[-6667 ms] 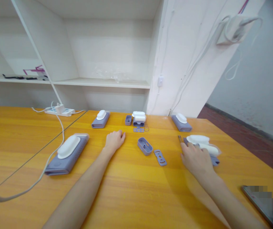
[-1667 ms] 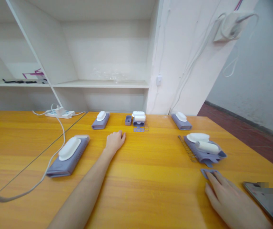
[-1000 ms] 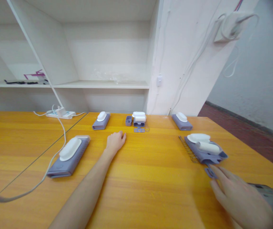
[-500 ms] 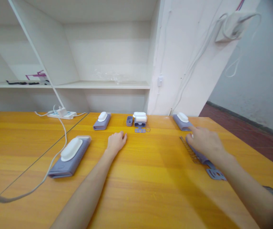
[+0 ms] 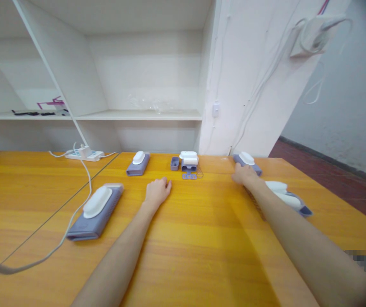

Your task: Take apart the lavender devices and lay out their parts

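My left hand (image 5: 158,192) rests on the wooden table with its fingers curled in and the thumb at the side; nothing shows in it. My right hand (image 5: 245,174) reaches to the near left edge of a grey-purple flat case with a white oval piece (image 5: 247,158) on top. Its fingertips are partly hidden, so I cannot tell if they grip the case. Under and beside my right forearm lie a grey-purple part with white rounded pieces (image 5: 283,194) and a wire coil (image 5: 257,204), partly covered by the arm.
Similar cases stand at the left front (image 5: 95,213) and left back (image 5: 138,164). A small grey-purple cup (image 5: 174,163) and a white-topped unit (image 5: 189,160) sit at the back middle. A white cable (image 5: 70,217) runs from the power strip (image 5: 85,153) across the left side. Shelves rise behind.
My right hand has moved left and away from me, off the grey-purple part beside the coil to the back right case. White pieces of that part now show. My left hand has stayed put.
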